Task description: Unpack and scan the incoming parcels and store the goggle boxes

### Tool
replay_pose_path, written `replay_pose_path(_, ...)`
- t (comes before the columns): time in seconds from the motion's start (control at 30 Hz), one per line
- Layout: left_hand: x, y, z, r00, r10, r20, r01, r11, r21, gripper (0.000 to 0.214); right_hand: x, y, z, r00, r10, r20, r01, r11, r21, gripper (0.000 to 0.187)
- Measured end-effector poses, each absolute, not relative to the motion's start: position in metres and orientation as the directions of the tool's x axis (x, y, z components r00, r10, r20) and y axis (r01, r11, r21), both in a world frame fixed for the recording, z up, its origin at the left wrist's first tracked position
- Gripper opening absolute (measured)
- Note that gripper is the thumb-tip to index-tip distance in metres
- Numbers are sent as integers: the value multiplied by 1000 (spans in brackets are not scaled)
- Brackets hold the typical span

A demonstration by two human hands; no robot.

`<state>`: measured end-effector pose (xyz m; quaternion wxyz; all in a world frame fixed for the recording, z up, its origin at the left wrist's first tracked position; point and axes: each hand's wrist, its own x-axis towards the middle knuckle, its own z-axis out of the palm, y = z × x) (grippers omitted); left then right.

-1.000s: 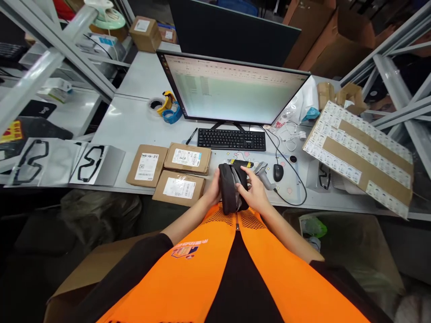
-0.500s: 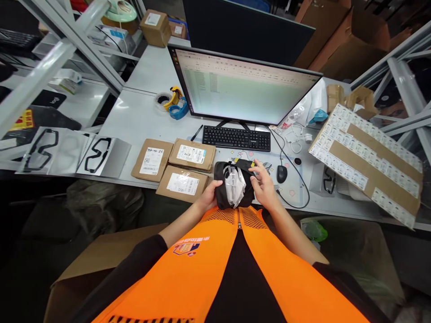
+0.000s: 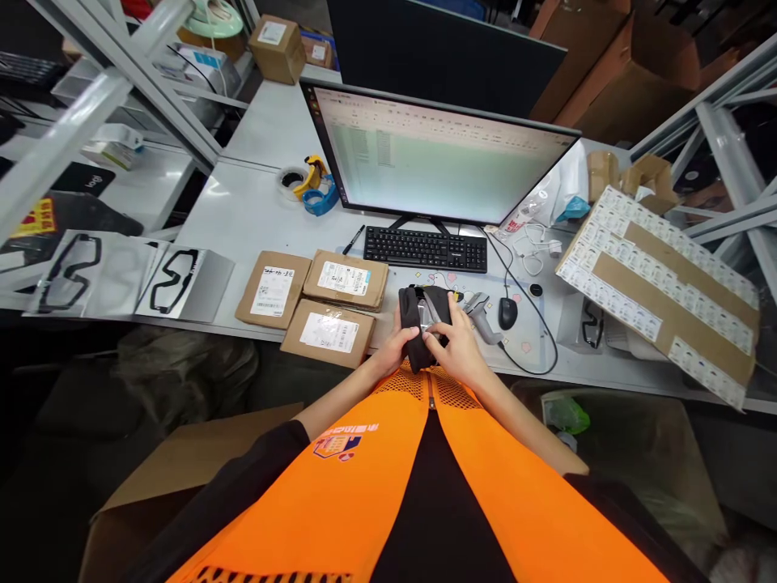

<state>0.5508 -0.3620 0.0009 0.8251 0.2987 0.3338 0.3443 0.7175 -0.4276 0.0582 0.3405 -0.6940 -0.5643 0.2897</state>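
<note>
A black pouch [image 3: 418, 320] with a clear plastic-wrapped item in it sits at the desk's front edge, just before my chest. My left hand [image 3: 397, 348] is closed round its left side. My right hand [image 3: 455, 346] is closed over its right side, with the fingers pressed onto the plastic on top. A grey barcode scanner [image 3: 479, 312] lies right beside my right hand, and a black mouse [image 3: 507, 312] lies a little further right.
Three brown labelled parcels [image 3: 328, 304] lie left of my hands. Behind are a black keyboard [image 3: 425, 247], a large monitor [image 3: 437, 158] and tape rolls [image 3: 307, 185]. A label-covered cardboard sheet [image 3: 661, 283] rests at right. Packaged glasses [image 3: 176, 279] lie far left. An open carton [image 3: 151, 494] stands below left.
The pouch, spread open half a second ago with the plastic item showing, is now folded narrower. My right hand has moved from its far edge onto its top.
</note>
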Motion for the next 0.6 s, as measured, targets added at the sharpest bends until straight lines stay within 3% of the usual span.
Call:
replay_pose_path(0.3, 551, -360, 13, 537, 759, -368, -378, 606, 699, 100, 726, -421, 49, 232, 973, -15, 381, -105, -919, 35)
replay_pose_path(0.53, 544, -353, 7, 591, 661, -463, -326, 720, 612, 77, 749, -416, 44, 385, 917, -102, -28, -99, -995, 37)
replay_pose_path(0.6, 544, -349, 0, 591, 634, -499, -296, 746, 597, 78, 752, -417, 42, 370, 924, -96, -51, -83, -995, 39)
